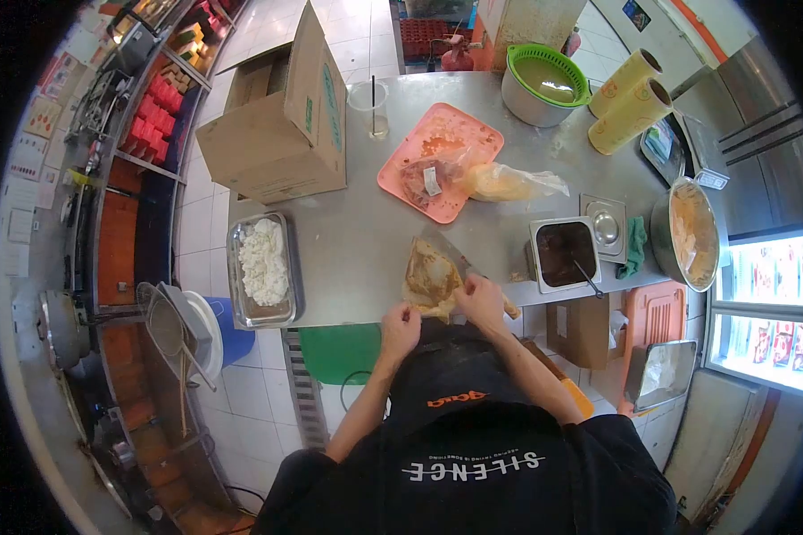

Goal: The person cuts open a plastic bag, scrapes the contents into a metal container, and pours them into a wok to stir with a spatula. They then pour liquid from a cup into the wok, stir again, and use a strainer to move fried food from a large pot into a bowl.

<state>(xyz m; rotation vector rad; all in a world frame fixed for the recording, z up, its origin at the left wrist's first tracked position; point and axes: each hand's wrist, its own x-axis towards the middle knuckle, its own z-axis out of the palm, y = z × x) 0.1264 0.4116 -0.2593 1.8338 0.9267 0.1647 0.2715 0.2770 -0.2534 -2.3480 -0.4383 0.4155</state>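
A clear plastic bag smeared with brown paste (430,275) lies at the table's near edge, between my hands. My left hand (401,328) is closed in a pinch on the bag's lower left corner. On the right side of the bag, my right hand (480,301) has its fingers closed on the edge. A knife (459,260) rests just beyond, its blade pointing away and its wooden handle (510,308) showing beside my right hand. Part of the bag is hidden by my fingers.
A pink tray (459,120) holds bagged food. Left are a tray of white crumbly food (292,299) and a cardboard box (281,134). A steel container of dark sauce (535,234), a green cloth (633,245) and a large bowl (712,227) stand right. Film rolls (632,116) lie behind.
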